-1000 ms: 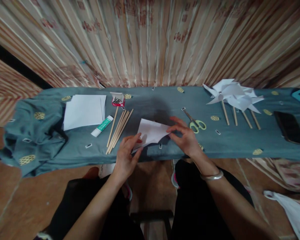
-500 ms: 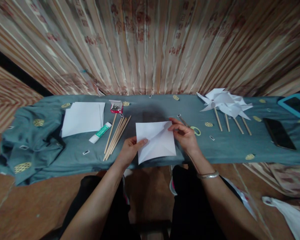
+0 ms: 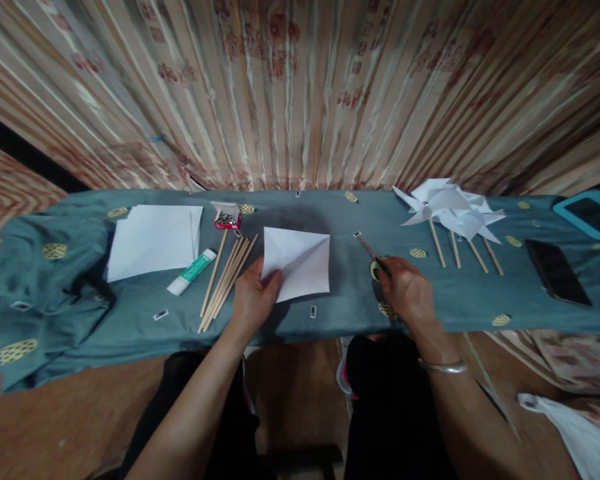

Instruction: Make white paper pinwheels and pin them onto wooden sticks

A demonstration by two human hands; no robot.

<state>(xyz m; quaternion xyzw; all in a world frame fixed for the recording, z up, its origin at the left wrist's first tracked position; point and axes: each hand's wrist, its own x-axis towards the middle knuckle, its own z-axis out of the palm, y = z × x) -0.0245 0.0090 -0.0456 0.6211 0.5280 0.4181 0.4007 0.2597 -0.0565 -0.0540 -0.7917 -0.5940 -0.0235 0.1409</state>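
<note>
My left hand (image 3: 256, 293) grips a square sheet of white paper (image 3: 300, 260) by its lower left edge, thumb on top. Diagonal creases cross the sheet, which is held above the cloth. To the right, my right hand (image 3: 407, 287) is closed around the handles of a pair of scissors (image 3: 375, 257), whose blades point away and to the left. The hand hides part of the handles. Beside my left hand lie several wooden sticks (image 3: 229, 283), a green and white glue tube (image 3: 192, 272) and a small red box (image 3: 227, 217) of metal pins or tacks.
A stack of white paper (image 3: 153, 240) lies at the left on the blue-green cloth (image 3: 330, 213). Several white paper pinwheels (image 3: 453, 205) on sticks lie at the right, near a dark phone (image 3: 557, 272) and a blue-framed device (image 3: 593, 213). A patterned curtain (image 3: 300, 93) hangs behind.
My right hand has let go of the paper, moved right and taken hold of the scissors. My left hand has kept the paper, which has shifted slightly left and away from me.
</note>
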